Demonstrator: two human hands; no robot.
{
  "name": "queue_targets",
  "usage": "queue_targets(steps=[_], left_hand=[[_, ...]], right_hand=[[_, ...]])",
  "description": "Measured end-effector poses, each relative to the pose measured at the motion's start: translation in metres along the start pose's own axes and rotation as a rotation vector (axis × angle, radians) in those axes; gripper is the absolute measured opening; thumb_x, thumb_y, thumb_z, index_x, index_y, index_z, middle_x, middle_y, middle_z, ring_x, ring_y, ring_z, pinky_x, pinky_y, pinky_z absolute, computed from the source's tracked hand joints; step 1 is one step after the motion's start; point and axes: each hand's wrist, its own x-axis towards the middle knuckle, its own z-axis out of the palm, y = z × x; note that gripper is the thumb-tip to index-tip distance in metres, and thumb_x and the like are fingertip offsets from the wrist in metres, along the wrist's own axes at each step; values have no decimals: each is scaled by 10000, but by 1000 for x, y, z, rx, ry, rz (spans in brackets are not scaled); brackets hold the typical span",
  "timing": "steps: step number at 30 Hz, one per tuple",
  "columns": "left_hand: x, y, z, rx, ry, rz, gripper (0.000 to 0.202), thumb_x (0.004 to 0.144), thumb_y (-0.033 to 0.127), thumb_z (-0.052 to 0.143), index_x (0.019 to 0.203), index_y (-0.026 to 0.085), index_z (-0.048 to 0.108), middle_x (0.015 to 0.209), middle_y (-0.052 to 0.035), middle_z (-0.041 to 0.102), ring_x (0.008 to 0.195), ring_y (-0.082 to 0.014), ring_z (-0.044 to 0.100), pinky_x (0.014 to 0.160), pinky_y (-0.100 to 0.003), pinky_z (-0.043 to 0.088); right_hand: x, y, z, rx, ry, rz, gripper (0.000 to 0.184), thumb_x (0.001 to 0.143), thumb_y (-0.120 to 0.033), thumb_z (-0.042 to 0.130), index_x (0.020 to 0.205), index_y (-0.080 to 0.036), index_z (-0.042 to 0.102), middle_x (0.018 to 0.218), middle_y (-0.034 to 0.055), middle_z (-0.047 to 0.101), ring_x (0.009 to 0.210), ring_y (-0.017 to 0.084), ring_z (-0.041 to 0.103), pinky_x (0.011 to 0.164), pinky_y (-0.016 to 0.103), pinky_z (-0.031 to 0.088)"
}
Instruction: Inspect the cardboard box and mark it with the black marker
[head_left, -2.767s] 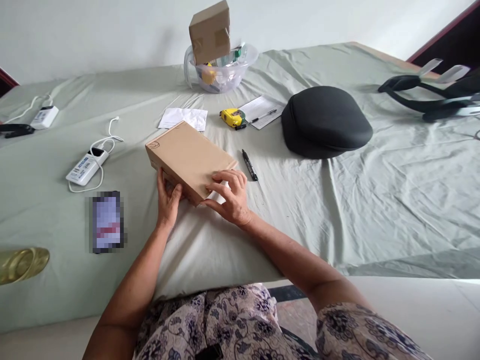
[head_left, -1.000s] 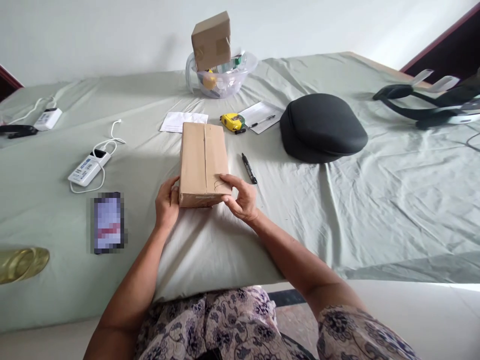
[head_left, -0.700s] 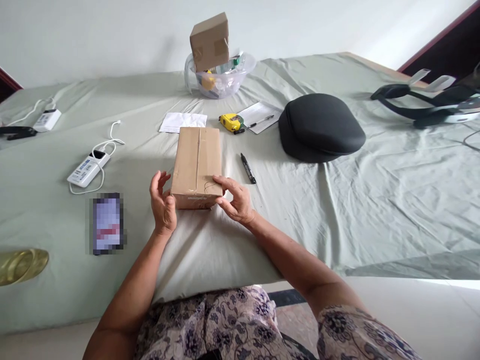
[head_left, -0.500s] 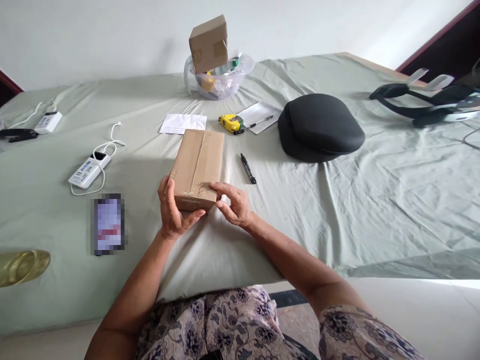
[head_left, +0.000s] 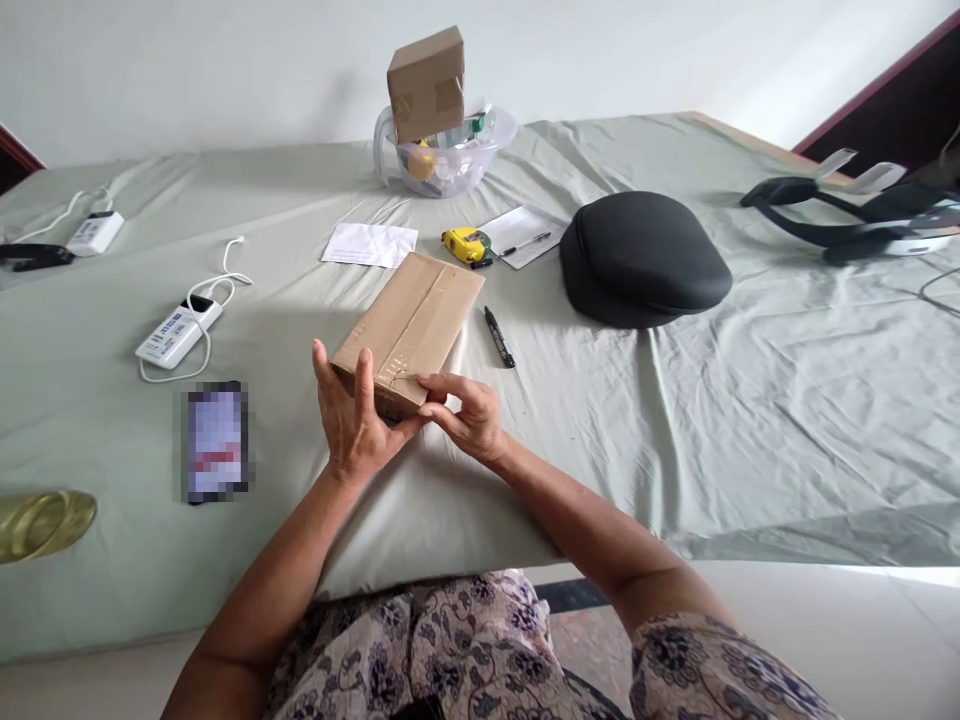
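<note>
A brown cardboard box point(head_left: 409, 315) rests on the green-grey cloth, its taped seam facing up and its near end angled toward me. My left hand point(head_left: 360, 425) lies against that near end with fingers stretched upward and apart, the thumb reaching along the front toward the right corner. At the near right corner, my right hand point(head_left: 471, 415) pinches the box edge between thumb and fingers, beside the strips of clear tape. Both thumbs nearly meet there. To the right of the box lies a black marker point(head_left: 499, 337).
Behind are white paper point(head_left: 370, 245), a yellow tape measure point(head_left: 465, 245), a pen point(head_left: 527, 243) and a clear basin point(head_left: 450, 170) bearing another box point(head_left: 426, 85). A black case point(head_left: 645, 260) sits right. Leftward are a white charger point(head_left: 178, 333), a phone point(head_left: 217, 440) and a yellowish glass point(head_left: 49, 525).
The box has turned clockwise, its far end swinging right. My left hand's fingers have come off its left side and spread in front of it; my right hand stays at the near right corner.
</note>
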Motion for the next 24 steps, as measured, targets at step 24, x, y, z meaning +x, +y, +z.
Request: queue_targets(steps=[24], left_hand=[[11,-20,-10,-299,4,26,735,844,636,664,1413,209,479,1627,-246,290,1526,-461,345,1199,-636,337]], right_hand=[[21,73,-56,-62,408,592,630,772,-832,681,943,-225,673,578,-79,421,523,97,362,504,253,315]])
